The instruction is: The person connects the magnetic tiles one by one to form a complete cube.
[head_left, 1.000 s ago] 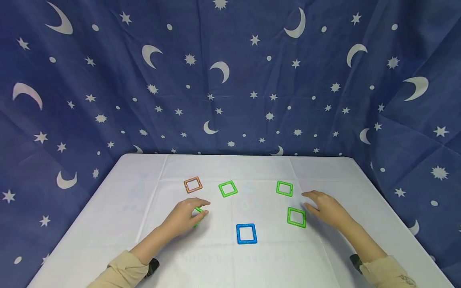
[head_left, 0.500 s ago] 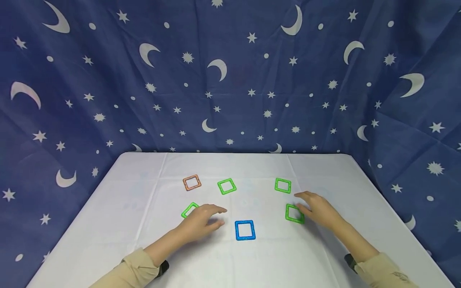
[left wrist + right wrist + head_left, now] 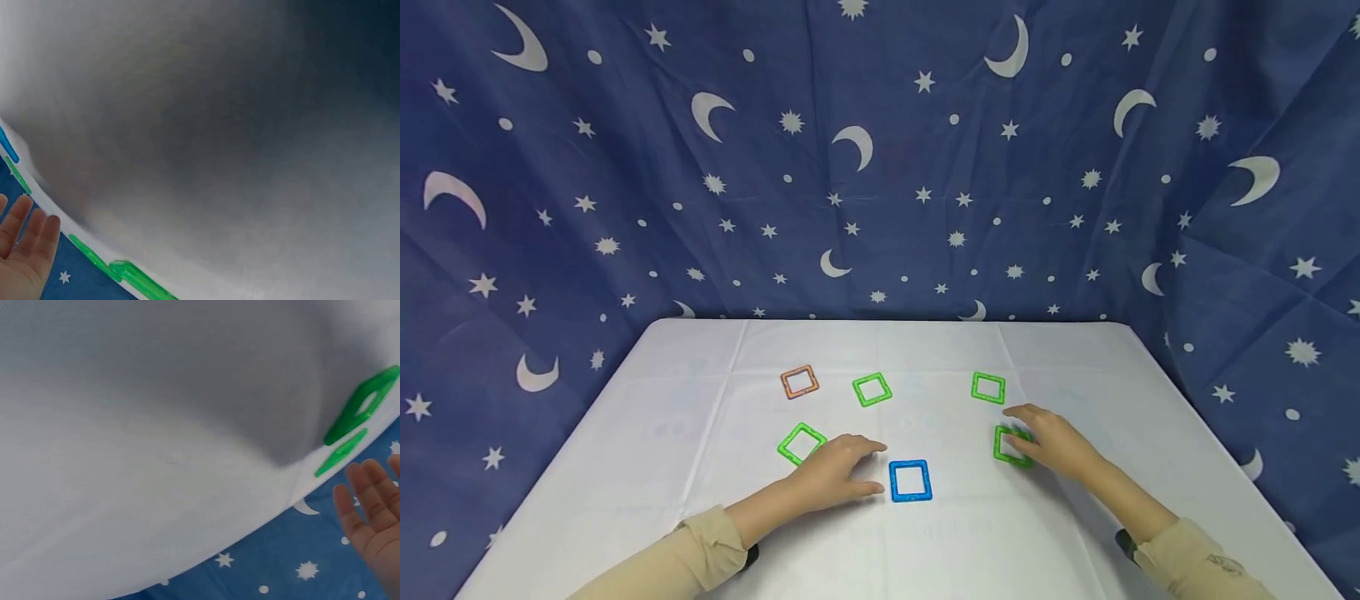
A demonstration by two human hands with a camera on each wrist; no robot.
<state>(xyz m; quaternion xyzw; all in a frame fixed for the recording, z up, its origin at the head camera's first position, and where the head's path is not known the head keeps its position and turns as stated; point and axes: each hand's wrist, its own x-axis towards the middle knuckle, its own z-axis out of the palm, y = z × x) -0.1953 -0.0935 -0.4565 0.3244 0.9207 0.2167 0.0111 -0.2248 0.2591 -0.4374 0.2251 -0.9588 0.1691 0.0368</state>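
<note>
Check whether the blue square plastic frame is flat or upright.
Flat: all four sides of the blue square frame lie on the white cloth.

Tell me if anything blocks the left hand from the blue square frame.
Nothing visible does: in the head view, only white tablecloth shows between the left hand and the blue square frame.

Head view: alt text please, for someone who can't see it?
Left hand beside a blue square plastic frame, right hand partly covering a green frame, on a white tablecloth. Three more green frames and one orange frame lie there; star-patterned blue fabric behind.
</note>
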